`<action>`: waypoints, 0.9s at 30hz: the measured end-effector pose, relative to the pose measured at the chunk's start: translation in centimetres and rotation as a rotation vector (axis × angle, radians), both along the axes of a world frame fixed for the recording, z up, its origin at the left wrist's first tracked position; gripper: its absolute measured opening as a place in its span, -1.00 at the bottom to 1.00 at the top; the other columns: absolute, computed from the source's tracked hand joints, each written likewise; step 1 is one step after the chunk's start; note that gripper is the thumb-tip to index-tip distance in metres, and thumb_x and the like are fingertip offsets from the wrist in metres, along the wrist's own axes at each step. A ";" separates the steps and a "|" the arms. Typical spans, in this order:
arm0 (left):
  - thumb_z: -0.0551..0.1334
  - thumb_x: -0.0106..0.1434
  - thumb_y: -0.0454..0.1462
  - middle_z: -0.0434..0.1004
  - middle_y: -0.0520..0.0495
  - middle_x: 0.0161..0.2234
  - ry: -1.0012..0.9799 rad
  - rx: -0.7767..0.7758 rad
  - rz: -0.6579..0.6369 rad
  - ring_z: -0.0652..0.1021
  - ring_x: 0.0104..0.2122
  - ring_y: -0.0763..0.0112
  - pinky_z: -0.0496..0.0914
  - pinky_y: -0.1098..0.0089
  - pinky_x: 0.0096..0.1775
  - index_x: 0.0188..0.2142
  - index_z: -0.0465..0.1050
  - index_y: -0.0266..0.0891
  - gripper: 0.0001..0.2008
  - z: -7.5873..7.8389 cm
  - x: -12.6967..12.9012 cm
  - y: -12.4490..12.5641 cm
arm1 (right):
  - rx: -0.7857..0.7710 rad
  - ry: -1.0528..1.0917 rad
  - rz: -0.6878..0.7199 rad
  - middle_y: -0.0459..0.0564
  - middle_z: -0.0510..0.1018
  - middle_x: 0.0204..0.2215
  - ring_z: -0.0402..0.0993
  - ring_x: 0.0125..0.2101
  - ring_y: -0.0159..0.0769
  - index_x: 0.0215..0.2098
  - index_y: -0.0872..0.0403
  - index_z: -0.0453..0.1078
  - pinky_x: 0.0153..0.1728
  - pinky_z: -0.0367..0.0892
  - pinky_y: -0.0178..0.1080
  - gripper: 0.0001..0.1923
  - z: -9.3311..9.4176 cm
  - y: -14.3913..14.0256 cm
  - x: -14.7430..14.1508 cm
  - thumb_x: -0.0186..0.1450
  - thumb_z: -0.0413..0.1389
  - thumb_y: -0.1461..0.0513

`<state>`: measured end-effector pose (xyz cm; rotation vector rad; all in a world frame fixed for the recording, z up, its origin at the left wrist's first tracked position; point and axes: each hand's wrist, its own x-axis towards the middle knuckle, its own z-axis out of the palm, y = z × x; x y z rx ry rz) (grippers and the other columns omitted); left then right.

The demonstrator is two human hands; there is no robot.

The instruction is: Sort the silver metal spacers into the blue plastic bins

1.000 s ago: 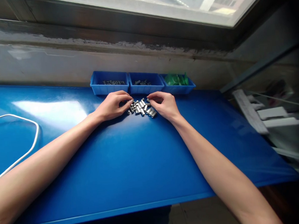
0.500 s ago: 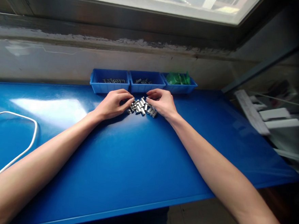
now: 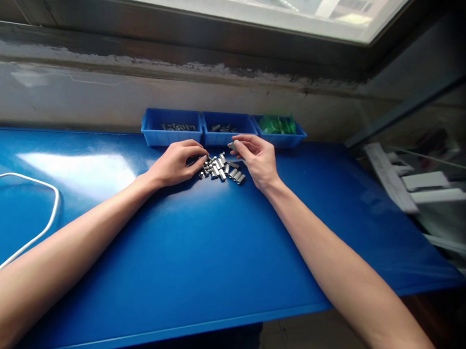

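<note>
Hands are sorting small shiny metal tube pieces [image 3: 221,168] lying in one heap on the smooth blue bench [image 3: 206,251]. The left hand [image 3: 174,163] is touching the heap's left edge, fingers curled; I cannot tell if its grip is holding one. The right hand [image 3: 258,159] is pinching one piece [image 3: 231,145] just above the heap. Next it needs a careful, steady carry. Three blue plastic trays [image 3: 172,138] are sitting behind.

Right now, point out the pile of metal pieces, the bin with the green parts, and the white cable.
pile of small metal cylinders [image 3: 221,169], head view, middle of the heap
blue bin with green parts [image 3: 300,136], head view, right rim
white cable [image 3: 54,216], head view, bend of the loop
</note>
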<state>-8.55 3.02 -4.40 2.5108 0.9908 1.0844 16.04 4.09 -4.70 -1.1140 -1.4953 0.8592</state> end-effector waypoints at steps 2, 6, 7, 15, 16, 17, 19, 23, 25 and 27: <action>0.21 0.43 -0.20 0.71 -0.22 -0.09 -0.005 0.003 -0.004 0.69 -0.12 0.23 0.52 0.30 -0.03 -0.09 0.70 -0.29 -0.71 0.0 0.0 0.0 | -0.039 0.022 0.006 0.04 0.73 -0.17 0.72 -0.21 -0.16 -0.08 0.00 0.57 -0.12 0.61 -0.13 -0.54 -0.1 0.0 0.0 0.28 0.32 -0.15; 0.21 0.43 -0.20 0.71 -0.22 -0.08 -0.006 -0.010 -0.009 0.69 -0.12 0.22 0.52 0.29 -0.03 -0.08 0.70 -0.28 -0.71 -0.1 0.0 0.0 | -0.136 0.106 -0.009 0.03 0.74 -0.17 0.71 -0.25 -0.19 -0.14 0.01 0.59 -0.21 0.61 -0.18 -0.46 0.1 0.1 -0.1 0.14 0.40 -0.19; 0.21 0.43 -0.20 0.71 -0.22 -0.08 -0.006 -0.014 -0.009 0.69 -0.12 0.22 0.52 0.29 -0.03 -0.08 0.70 -0.28 -0.71 -0.1 0.0 0.0 | -0.158 0.137 -0.012 0.02 0.74 -0.20 0.71 -0.28 -0.20 -0.17 0.01 0.60 -0.22 0.61 -0.18 -0.46 0.1 0.1 -0.1 0.09 0.44 -0.18; 0.21 0.43 -0.21 0.71 -0.22 -0.08 -0.014 -0.019 -0.022 0.69 -0.11 0.23 0.53 0.29 -0.02 -0.09 0.69 -0.26 -0.72 -0.2 0.0 0.1 | -0.258 0.287 0.032 0.04 0.77 -0.18 0.73 -0.12 -0.10 -0.24 0.01 0.65 0.05 0.61 -0.05 -0.47 0.5 0.1 -0.1 -0.07 0.56 -0.07; 0.21 0.44 -0.21 0.71 -0.22 -0.08 -0.015 -0.019 -0.023 0.69 -0.11 0.23 0.53 0.29 -0.02 -0.09 0.69 -0.26 -0.72 -0.2 0.1 0.1 | -0.264 0.287 0.043 0.05 0.77 -0.18 0.73 -0.11 -0.09 -0.23 0.02 0.65 0.07 0.60 -0.04 -0.47 0.5 0.0 -0.1 -0.08 0.57 -0.05; 0.21 0.44 -0.20 0.71 -0.22 -0.07 -0.015 -0.020 -0.023 0.69 -0.11 0.23 0.54 0.29 -0.02 -0.08 0.69 -0.26 -0.72 -0.2 0.1 0.1 | -0.273 0.288 0.051 0.05 0.77 -0.17 0.73 -0.11 -0.09 -0.23 0.02 0.66 0.07 0.60 -0.03 -0.47 0.5 -0.1 -0.1 -0.09 0.57 -0.03; 0.20 0.45 -0.19 0.71 -0.22 -0.07 -0.011 -0.018 -0.015 0.69 -0.11 0.22 0.54 0.28 -0.02 -0.08 0.69 -0.27 -0.71 -0.3 0.0 0.1 | -0.279 0.306 0.053 0.05 0.77 -0.17 0.73 -0.12 -0.10 -0.22 0.01 0.65 0.07 0.60 -0.03 -0.49 0.6 -0.1 -0.2 -0.08 0.57 0.00; 0.21 0.43 -0.20 0.71 -0.21 -0.08 -0.014 0.001 0.016 0.69 -0.10 0.19 0.54 0.26 0.00 -0.08 0.70 -0.27 -0.71 -0.4 -0.1 0.1 | -0.174 0.319 0.019 0.03 0.77 -0.13 0.72 -0.05 -0.10 -0.22 0.00 0.63 0.17 0.56 -0.01 -0.58 0.9 0.4 -0.3 0.03 0.51 0.00; 0.22 0.40 -0.23 0.71 -0.20 -0.08 -0.019 -0.004 0.021 0.69 -0.09 0.20 0.54 0.27 0.01 -0.08 0.70 -0.26 -0.72 -0.5 -0.1 0.2 | -0.102 0.299 0.003 0.04 0.75 -0.04 0.70 0.04 -0.06 -0.15 -0.02 0.62 0.22 0.53 0.03 -0.58 1.2 0.8 -0.4 0.10 0.47 -0.01; 0.21 0.36 -0.28 0.71 -0.19 -0.08 -0.022 -0.017 0.026 0.69 -0.09 0.21 0.54 0.27 0.02 -0.07 0.70 -0.25 -0.72 -0.6 -0.2 0.3 | -0.044 0.282 0.007 0.04 0.70 0.10 0.64 0.14 -0.02 -0.06 -0.04 0.60 0.26 0.50 0.06 -0.53 1.4 1.0 -0.3 0.12 0.45 -0.02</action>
